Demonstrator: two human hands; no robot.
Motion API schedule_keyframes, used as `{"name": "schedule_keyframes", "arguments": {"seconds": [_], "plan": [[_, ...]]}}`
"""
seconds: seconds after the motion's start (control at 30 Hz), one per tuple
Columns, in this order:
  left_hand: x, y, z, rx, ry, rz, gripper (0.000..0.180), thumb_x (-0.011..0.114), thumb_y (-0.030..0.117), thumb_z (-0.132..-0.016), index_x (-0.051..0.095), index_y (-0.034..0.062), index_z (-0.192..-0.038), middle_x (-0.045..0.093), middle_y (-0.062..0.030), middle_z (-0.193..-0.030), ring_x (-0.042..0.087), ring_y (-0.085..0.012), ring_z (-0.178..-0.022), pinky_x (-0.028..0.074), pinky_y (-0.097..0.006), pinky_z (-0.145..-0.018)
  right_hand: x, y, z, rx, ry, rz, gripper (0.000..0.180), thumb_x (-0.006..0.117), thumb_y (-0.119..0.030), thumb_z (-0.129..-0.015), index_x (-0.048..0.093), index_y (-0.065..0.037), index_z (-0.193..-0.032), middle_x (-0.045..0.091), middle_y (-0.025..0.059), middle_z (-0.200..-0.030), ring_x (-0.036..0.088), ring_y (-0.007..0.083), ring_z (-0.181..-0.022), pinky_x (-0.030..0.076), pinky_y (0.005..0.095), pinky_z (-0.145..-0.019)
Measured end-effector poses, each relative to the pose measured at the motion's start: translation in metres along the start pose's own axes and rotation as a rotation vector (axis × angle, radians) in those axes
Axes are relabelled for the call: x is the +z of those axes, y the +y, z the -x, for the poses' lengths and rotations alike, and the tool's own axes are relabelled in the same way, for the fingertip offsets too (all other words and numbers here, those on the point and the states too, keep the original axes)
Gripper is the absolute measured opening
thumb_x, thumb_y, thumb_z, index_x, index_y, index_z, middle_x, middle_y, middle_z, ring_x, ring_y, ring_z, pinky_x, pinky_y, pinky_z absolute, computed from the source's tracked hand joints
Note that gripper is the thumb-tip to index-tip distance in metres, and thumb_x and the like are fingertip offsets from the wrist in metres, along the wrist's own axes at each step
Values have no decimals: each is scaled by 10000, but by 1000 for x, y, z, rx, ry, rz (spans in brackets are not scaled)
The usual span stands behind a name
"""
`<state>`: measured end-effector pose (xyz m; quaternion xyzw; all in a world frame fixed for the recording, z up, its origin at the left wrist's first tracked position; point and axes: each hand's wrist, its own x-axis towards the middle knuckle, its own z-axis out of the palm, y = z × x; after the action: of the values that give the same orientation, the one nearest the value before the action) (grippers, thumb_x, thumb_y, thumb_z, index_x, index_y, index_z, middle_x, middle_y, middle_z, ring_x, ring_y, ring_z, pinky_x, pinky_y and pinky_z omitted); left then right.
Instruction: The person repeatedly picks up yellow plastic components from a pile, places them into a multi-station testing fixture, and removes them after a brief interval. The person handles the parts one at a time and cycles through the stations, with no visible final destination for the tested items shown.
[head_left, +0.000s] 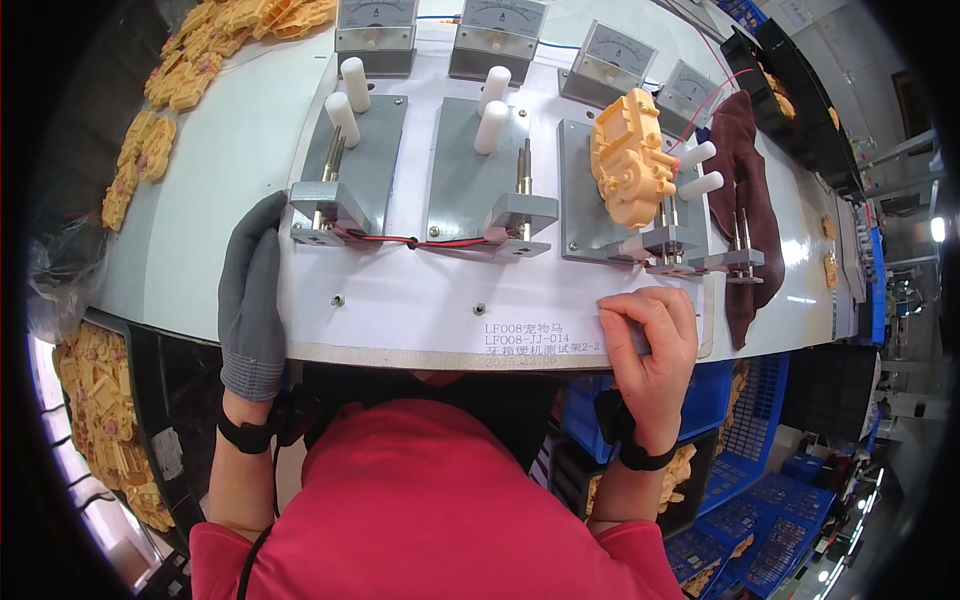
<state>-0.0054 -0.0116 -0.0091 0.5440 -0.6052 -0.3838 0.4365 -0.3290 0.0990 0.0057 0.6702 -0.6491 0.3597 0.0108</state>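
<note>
My left hand (253, 300), in a grey glove, lies along the left edge of the white test board (400, 290), fingers stretched out together and holding nothing visible. At the board's front right, my bare right hand (652, 345) has its fingers curled and thumb and fingertips close together; whatever they may hold is hidden. Beyond it a yellow-orange plastic gearbox (630, 160) sits on the right grey fixture plate (582, 225), beside white pegs and metal probes. The middle plate (460, 180) and left plate (375, 170) carry pegs and probes without a gearbox.
Analog meters (497, 38) stand behind the plates. Small toggle switches (479, 309) stick up near the front. Yellow gearboxes (185, 75) are heaped at far left, more in a black bin (150, 420). A dark brown cloth (738, 170) lies right; blue crates (765, 510) stand below.
</note>
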Motion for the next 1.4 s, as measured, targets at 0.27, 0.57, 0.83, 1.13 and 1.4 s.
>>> {"name": "schedule_keyframes", "arguments": {"seconds": [0.27,0.57,0.83,1.13,1.4], "plan": [[0,-1,-1,-10,-4,17,424,420,211,-1046,523,-37,-1375,576,-142,-1343,509,-202,-1261,361,-329,-1105,-1,-1,0,9,-18,-7,121,766,-68,-783,708,-76,-889,610,53,-852,569,240,-812,429,351,-732],[0,0,0,-7,-8,24,426,424,208,-1041,519,-39,-1375,574,-147,-1339,509,-204,-1259,364,-329,-1100,0,-2,-1,43,-12,-19,98,761,-89,-802,703,-88,-882,613,47,-838,572,246,-803,407,362,-729],[0,-2,0,12,-13,30,413,423,193,-1043,525,-39,-1369,578,-141,-1340,512,-196,-1254,364,-326,-1099,1,-2,-2,50,-13,-20,91,756,-103,-820,701,-84,-889,610,49,-840,571,249,-806,406,363,-730],[0,-2,0,35,4,17,398,420,177,-1045,538,-36,-1359,589,-130,-1325,516,-190,-1248,362,-319,-1099,2,-2,-1,50,-1,-21,98,763,-106,-816,702,-85,-889,607,45,-839,568,243,-802,414,359,-738],[0,-2,0,13,10,37,404,424,187,-1044,534,-36,-1362,589,-130,-1321,516,-191,-1245,363,-318,-1099,2,-2,0,44,6,-12,100,767,-103,-813,704,-86,-889,615,46,-843,575,243,-809,416,358,-738]]}}
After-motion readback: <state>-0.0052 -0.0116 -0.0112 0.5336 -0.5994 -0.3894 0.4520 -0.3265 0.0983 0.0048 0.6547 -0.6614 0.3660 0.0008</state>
